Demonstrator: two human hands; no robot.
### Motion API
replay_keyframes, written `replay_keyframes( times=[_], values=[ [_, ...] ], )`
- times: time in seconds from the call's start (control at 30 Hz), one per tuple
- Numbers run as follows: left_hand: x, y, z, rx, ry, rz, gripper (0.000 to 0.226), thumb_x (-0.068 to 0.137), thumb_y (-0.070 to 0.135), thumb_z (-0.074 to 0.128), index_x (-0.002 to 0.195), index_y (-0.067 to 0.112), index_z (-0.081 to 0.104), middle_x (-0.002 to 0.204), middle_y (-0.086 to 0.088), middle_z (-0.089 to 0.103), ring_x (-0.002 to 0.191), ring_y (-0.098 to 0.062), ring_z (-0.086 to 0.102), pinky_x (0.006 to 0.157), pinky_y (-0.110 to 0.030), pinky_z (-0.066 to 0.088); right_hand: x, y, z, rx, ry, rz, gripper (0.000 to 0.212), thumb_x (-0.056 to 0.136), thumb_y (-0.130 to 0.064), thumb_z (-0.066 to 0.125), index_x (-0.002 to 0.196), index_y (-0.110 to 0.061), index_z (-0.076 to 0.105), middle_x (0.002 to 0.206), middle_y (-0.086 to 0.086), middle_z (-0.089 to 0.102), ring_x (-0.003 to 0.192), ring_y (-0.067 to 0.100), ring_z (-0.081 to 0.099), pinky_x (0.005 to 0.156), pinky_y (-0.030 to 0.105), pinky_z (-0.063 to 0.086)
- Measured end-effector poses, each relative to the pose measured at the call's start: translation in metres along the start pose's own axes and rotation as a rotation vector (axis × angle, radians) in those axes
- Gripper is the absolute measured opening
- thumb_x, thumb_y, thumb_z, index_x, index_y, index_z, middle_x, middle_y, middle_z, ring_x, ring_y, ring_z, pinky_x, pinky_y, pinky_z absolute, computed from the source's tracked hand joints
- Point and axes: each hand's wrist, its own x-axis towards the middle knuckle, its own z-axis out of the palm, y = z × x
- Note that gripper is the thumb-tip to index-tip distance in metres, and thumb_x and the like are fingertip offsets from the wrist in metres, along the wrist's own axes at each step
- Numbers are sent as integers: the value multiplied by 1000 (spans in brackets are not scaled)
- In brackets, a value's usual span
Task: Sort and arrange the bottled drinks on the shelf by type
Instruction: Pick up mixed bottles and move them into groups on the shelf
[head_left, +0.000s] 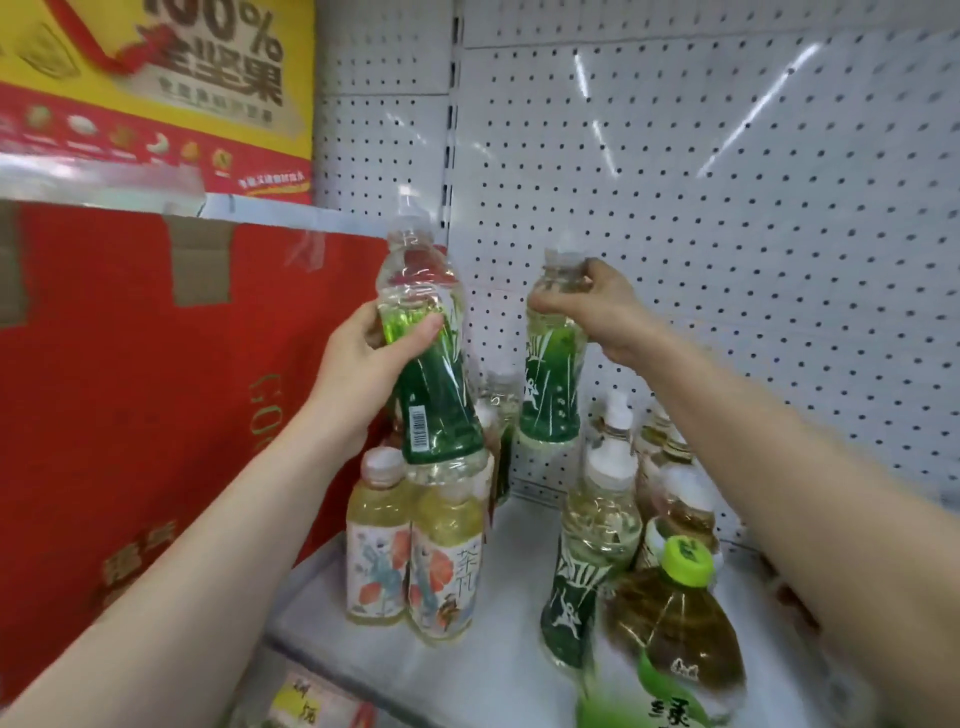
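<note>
Left grip: the left hand (363, 358) wraps its fingers and thumb round the mid-body of the left-held bottle (431, 395), at the top of its green label.
Left-held bottle axis: tilted, with the cap up and leaning left and the base low, just over the floral bottles (444, 571).
Right grip: the right hand (597, 306) clasps the neck and shoulder of the right-held bottle (553, 384) from above; same green label.
Right-held bottle axis: near upright; the base appears clear of the shelf (498, 670).
Between grips: the two held bottles are near each other but apart.
Under left grip: floral bottles, a pair, upright and side by side.
Under right grip: standing green bottle (582, 571), upright, matching label.
Deciding relation: the match stands almost straight below the right grip and down-right of the left grip, so the right hand is nearer. Both held bottles probably go down upright beside it.
Beside the match: green-capped bottle (675, 623), dark tea; whether they touch cannot be told.
Outward: red carton (130, 389) left of the left grip; back panel (727, 208) behind both.
</note>
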Motion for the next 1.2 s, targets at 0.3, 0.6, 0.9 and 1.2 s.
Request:
replay_keyframes(
  times=[0.3,0.6,0.9,1.2],
  values=[
    [18,-13,-2,-29,-24,-89,44,81,33,71,122,22,62,111,5,73,98,-9,70,75,-22,52,27,56,25,-463,-273,295,122,62,-20,92,157,-17,16,144,6,48,113,26,58,76,31,53],
    [22,-20,-1,-53,-31,-97,48,74,38,72,119,25,64,111,4,73,100,-12,70,83,-32,53,31,71,31,-465,-443,447,94,80,-11,80,155,-11,23,149,17,40,118,37,58,86,45,58],
    [25,-8,18,-8,-173,-21,52,73,39,73,122,24,62,111,9,73,101,-4,68,83,-24,54,-2,-39,8,-110,-241,-114,52,93,-59,51,126,-20,59,111,-1,69,100,12,67,81,29,58],
    [21,-13,26,355,-355,142,86,68,68,68,144,38,42,136,17,57,121,0,55,104,-30,43,-26,-49,-8,-188,-69,-152,46,88,-44,69,105,-1,69,103,16,72,91,29,71,68,37,61]
  ],
)
